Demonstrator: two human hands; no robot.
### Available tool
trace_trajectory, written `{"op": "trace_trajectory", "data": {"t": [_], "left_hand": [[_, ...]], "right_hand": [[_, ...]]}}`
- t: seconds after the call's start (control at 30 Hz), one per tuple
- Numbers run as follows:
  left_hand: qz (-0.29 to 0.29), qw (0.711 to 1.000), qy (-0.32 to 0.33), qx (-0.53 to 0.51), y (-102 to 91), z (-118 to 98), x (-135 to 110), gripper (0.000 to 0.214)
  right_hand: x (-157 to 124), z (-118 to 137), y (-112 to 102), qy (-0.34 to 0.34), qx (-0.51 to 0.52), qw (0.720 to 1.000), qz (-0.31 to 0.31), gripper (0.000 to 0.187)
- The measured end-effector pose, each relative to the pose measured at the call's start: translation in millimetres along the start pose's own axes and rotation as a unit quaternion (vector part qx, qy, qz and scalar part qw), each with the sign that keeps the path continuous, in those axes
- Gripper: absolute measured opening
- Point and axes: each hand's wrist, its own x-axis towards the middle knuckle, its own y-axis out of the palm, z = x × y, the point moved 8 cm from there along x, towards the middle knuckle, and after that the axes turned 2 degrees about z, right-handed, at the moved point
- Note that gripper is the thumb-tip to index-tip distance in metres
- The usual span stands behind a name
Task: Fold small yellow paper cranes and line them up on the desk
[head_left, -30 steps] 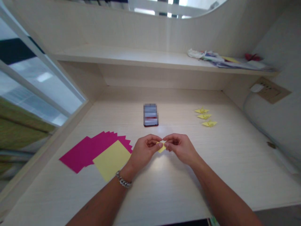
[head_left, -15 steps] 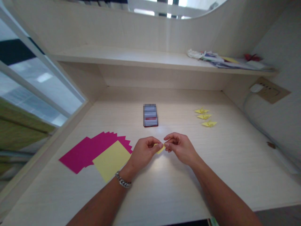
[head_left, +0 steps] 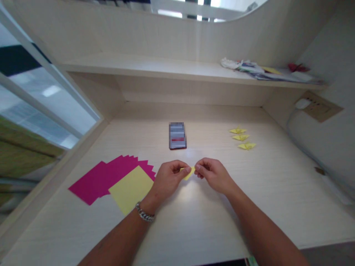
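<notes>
A small folded piece of yellow paper [head_left: 189, 173] is pinched between both my hands just above the pale wooden desk [head_left: 194, 214]. My left hand [head_left: 169, 178], with a metal bracelet at the wrist, grips its left side with thumb and fingers closed. My right hand [head_left: 212, 173] pinches its right tip. Most of the paper is hidden by my fingers. A flat yellow sheet [head_left: 130, 188] lies to the left on a fan of magenta sheets [head_left: 102, 177].
A phone [head_left: 177, 135] lies flat behind my hands. Three small folded yellow figures [head_left: 241, 137] sit in a row at the right. A shelf [head_left: 166, 68] above holds papers and a red object at its right end. A wall socket [head_left: 316, 105] is at the right.
Both hands have shifted slightly and drawn a little closer together around the yellow paper; the pinch looks tighter. Nothing else has moved.
</notes>
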Motion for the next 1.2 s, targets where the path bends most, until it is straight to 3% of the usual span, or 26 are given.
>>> {"op": "trace_trajectory", "data": {"t": [0.17, 0.37, 0.7, 0.83, 0.9, 0.97, 1.03, 1.1, 1.2], "left_hand": [[0.005, 1.000, -0.003, -0.002, 0.8, -0.1, 0.0, 0.020], [0.007, 1.000, -0.007, -0.004, -0.5, 1.1, 1.6, 0.021], [0.031, 0.992, 0.057, 0.107, 6.6, -15.0, -6.1, 0.019], [0.042, 0.994, 0.045, 0.092, 5.4, -14.6, -6.4, 0.017], [0.020, 0.996, 0.034, 0.081, -3.3, -11.9, -4.7, 0.016], [-0.032, 0.997, 0.021, 0.060, -16.5, -8.6, -3.3, 0.017], [-0.048, 0.998, 0.013, 0.040, -20.4, -5.7, -2.2, 0.019], [-0.037, 0.999, 0.012, 0.021, -15.6, -4.2, -1.4, 0.021], [-0.023, 1.000, 0.016, 0.009, -5.8, -4.7, -1.4, 0.022]], "right_hand": [[-2.5, 2.7, 1.3, -0.013, -0.055, 0.998, -0.002, 0.023], [-1.0, 0.9, -2.0, -0.014, -0.050, 0.998, -0.025, 0.023], [-6.4, 22.3, 4.8, -0.054, -0.149, 0.987, 0.006, 0.014], [-5.0, 10.3, -0.2, -0.007, -0.116, 0.993, 0.025, 0.014], [-4.0, 2.0, -8.3, 0.020, -0.097, 0.995, 0.028, 0.013], [-2.6, -3.7, -20.7, 0.038, -0.074, 0.997, -0.003, 0.011], [-0.8, -6.5, -26.8, 0.042, -0.002, 0.999, -0.031, 0.012], [1.7, -5.2, -21.3, 0.028, 0.074, 0.996, -0.028, 0.015], [4.3, -2.5, -5.8, 0.008, 0.110, 0.994, -0.018, 0.019]]}}
